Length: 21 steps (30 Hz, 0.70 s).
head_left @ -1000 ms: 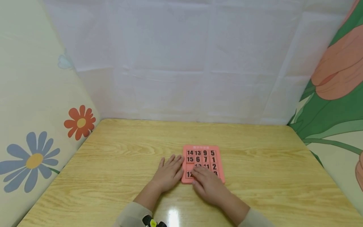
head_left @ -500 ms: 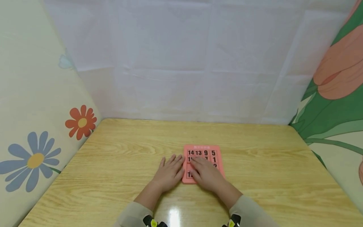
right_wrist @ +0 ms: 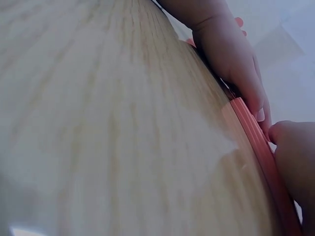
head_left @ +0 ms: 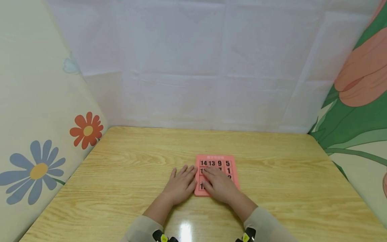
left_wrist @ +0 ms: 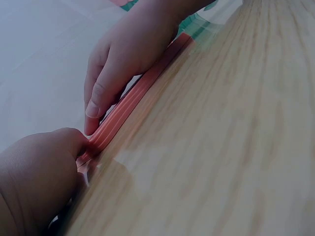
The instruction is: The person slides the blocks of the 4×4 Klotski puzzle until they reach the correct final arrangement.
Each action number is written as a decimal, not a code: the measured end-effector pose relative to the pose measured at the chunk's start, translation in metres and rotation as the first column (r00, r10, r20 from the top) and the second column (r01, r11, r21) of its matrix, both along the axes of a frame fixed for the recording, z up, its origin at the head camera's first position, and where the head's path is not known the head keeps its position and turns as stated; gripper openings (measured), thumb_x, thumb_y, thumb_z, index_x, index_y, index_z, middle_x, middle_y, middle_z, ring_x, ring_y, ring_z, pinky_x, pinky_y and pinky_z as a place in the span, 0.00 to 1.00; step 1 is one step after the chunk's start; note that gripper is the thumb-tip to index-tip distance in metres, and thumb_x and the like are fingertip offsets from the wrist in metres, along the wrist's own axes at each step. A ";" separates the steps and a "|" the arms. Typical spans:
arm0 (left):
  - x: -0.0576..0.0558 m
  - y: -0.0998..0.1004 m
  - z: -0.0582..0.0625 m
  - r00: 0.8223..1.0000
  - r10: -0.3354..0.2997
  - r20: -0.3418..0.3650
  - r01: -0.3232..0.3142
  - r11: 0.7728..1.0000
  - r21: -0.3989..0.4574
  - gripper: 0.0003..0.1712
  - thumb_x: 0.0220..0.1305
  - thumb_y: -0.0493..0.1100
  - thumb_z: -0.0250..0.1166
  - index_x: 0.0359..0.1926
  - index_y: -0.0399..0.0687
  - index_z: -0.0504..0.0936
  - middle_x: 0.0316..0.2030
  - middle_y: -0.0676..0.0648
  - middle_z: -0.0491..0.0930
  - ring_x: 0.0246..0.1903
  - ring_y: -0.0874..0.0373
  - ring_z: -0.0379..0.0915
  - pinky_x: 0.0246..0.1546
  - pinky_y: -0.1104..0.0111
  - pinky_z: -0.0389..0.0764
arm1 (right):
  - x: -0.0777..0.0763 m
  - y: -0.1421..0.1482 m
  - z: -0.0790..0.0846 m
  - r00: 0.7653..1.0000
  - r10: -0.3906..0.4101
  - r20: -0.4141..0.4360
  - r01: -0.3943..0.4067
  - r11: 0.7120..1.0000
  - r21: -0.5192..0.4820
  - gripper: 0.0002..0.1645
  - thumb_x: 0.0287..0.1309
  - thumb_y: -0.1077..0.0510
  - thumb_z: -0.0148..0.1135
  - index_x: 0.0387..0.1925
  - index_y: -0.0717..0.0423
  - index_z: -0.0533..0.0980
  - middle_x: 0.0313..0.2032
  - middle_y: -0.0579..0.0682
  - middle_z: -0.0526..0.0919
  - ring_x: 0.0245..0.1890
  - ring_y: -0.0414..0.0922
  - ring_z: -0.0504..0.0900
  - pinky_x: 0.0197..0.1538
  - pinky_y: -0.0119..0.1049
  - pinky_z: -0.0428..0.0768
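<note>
A pink sliding number puzzle (head_left: 215,157) lies flat on the wooden table, its black-numbered tiles facing up. The top row reads 14, 13, 9 and 5. My left hand (head_left: 179,188) rests with extended fingers against the puzzle's left edge. Over the lower and middle tiles lies my right hand (head_left: 222,185), its fingertips touching the left part of the second row and hiding several numbers. A vacant slot shows in the third row at the left. In the left wrist view, the right hand (left_wrist: 128,54) reaches over the pink side of the frame (left_wrist: 123,115).
The wooden table (head_left: 145,148) extends to both sides and behind the puzzle. A white cloth (head_left: 181,67) hangs at its back edge. Flower-patterned panels (head_left: 36,101) stand at left and right. Each sleeve wears a black and yellow wrist device (head_left: 164,237).
My right hand has moved away from me, from the third row of tiles to the second, then stays nearly still. The left hand keeps its place at the puzzle's edge.
</note>
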State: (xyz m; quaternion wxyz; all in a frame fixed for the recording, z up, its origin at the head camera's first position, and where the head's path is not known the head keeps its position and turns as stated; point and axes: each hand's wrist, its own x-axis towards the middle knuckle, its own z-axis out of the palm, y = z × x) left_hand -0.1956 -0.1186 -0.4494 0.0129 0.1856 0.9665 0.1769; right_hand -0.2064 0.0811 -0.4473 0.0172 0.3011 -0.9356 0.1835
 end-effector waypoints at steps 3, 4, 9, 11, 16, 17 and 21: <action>0.000 0.000 0.000 1.000 -0.001 -0.001 0.001 1.000 0.000 0.30 0.76 0.53 0.45 0.73 0.47 0.62 0.74 0.44 0.60 0.76 0.43 0.49 0.74 0.41 0.42 | 0.003 0.001 0.000 1.000 -0.001 0.002 0.001 1.000 0.007 0.30 0.72 0.46 0.47 0.68 0.57 0.69 0.69 0.54 0.70 0.71 0.53 0.66 0.73 0.48 0.65; 0.000 0.000 -0.001 1.000 -0.002 0.000 0.002 1.000 -0.001 0.30 0.76 0.53 0.45 0.73 0.47 0.62 0.74 0.44 0.60 0.76 0.44 0.49 0.74 0.41 0.42 | 0.004 0.001 -0.001 1.000 -0.001 0.003 0.001 1.000 0.009 0.30 0.72 0.46 0.47 0.67 0.57 0.69 0.69 0.54 0.70 0.71 0.53 0.66 0.73 0.49 0.65; 0.000 0.000 -0.001 1.000 -0.003 0.003 0.003 1.000 -0.009 0.30 0.76 0.53 0.44 0.74 0.47 0.61 0.74 0.45 0.59 0.76 0.44 0.48 0.75 0.41 0.41 | 0.009 0.003 0.001 0.999 -0.005 0.039 0.005 1.000 0.015 0.30 0.72 0.45 0.46 0.69 0.54 0.68 0.70 0.52 0.68 0.72 0.51 0.64 0.74 0.49 0.62; 0.000 0.000 0.000 1.000 -0.002 0.004 0.002 1.000 -0.008 0.30 0.76 0.53 0.44 0.74 0.47 0.62 0.74 0.45 0.59 0.76 0.44 0.48 0.75 0.41 0.41 | 0.011 0.003 0.001 0.999 -0.007 0.052 0.006 1.000 0.014 0.31 0.72 0.44 0.46 0.69 0.53 0.68 0.71 0.51 0.67 0.73 0.50 0.63 0.75 0.49 0.61; 0.000 0.000 0.000 1.000 0.002 0.002 -0.002 1.000 0.000 0.31 0.76 0.53 0.45 0.74 0.47 0.62 0.74 0.44 0.60 0.76 0.44 0.48 0.75 0.41 0.41 | 0.016 0.004 0.000 0.999 0.002 0.045 -0.002 1.000 0.009 0.30 0.72 0.45 0.46 0.69 0.54 0.68 0.70 0.51 0.68 0.72 0.50 0.65 0.75 0.49 0.61; 0.000 0.000 0.000 1.000 0.003 0.002 -0.003 1.000 -0.001 0.31 0.76 0.53 0.44 0.74 0.47 0.62 0.74 0.44 0.59 0.76 0.44 0.48 0.75 0.41 0.41 | 0.017 0.004 0.000 0.999 0.004 0.043 -0.004 1.000 0.008 0.30 0.71 0.45 0.47 0.68 0.53 0.68 0.70 0.51 0.68 0.72 0.51 0.65 0.75 0.50 0.60; -0.001 0.000 0.000 1.000 0.005 0.003 -0.005 1.000 0.003 0.31 0.76 0.53 0.44 0.74 0.47 0.62 0.74 0.45 0.59 0.76 0.44 0.48 0.75 0.41 0.41 | 0.019 0.005 0.000 0.999 0.018 0.040 -0.019 1.000 0.012 0.30 0.72 0.44 0.46 0.69 0.53 0.68 0.70 0.51 0.69 0.72 0.51 0.64 0.75 0.49 0.60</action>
